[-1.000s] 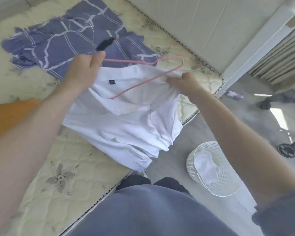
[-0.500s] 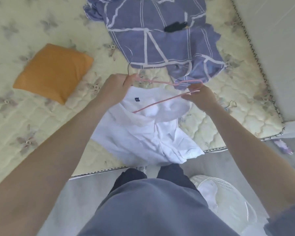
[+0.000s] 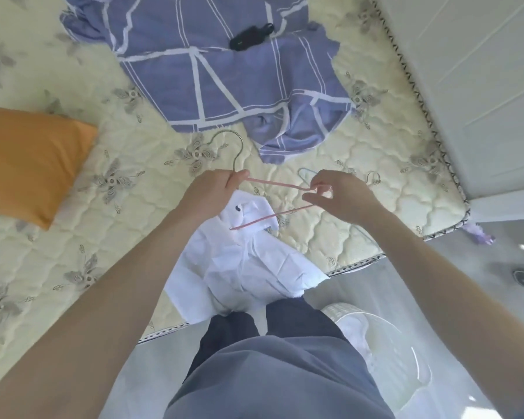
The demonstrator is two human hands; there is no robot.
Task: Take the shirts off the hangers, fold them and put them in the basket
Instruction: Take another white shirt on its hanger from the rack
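A pink wire hanger with a metal hook is held above the mattress. My left hand grips it just below the hook, and my right hand pinches its right end. The hanger's lower bar still reaches into the collar of a white shirt, which lies crumpled over the mattress edge under my hands. A pale blue hanger lies on the mattress behind my right hand. A white perforated basket with white cloth inside stands on the floor at the lower right, partly hidden by my body.
A purple checked sheet with a small black object on it lies at the far side of the cream quilted mattress. An orange cushion sits at the left. A white panel borders the right.
The hanger has been lifted so its right end is out of the white shirt, which has sagged lower over the mattress edge. My view has tilted down toward the bed.
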